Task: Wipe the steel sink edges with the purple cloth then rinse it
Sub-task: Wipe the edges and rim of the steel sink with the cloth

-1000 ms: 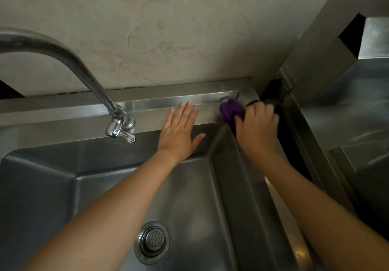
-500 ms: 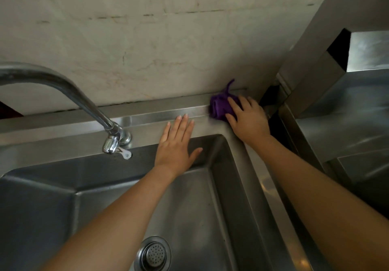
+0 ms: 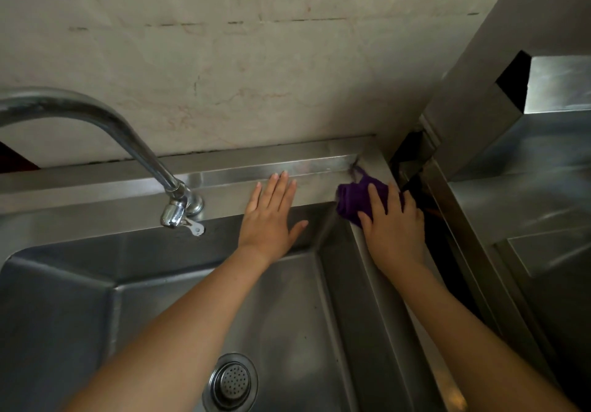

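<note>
View from above a steel sink, looking down along two bare forearms. The right hand holds a bunched purple cloth on the back right corner of the rim, fingers laid over the top and thumb tucked against its near side, so the cloth is clamped and pressed to the metal. The left hand lies flat on the back rim just beside it, fingers straight and together, thumb spread, holding nothing.

This looks like the wiping step, with the rinse yet to come. To do it well, the cloth probably wants firm downward pressure and long strokes along each rim, pushed right into the corner seam where grime gathers. The left hand steadies the body.

The steel is dull and streaked. A curved faucet rises at back left; a drain strainer sits in the basin. Behind is a stained, cracked pale wall; a steel counter unit stands to the right.
</note>
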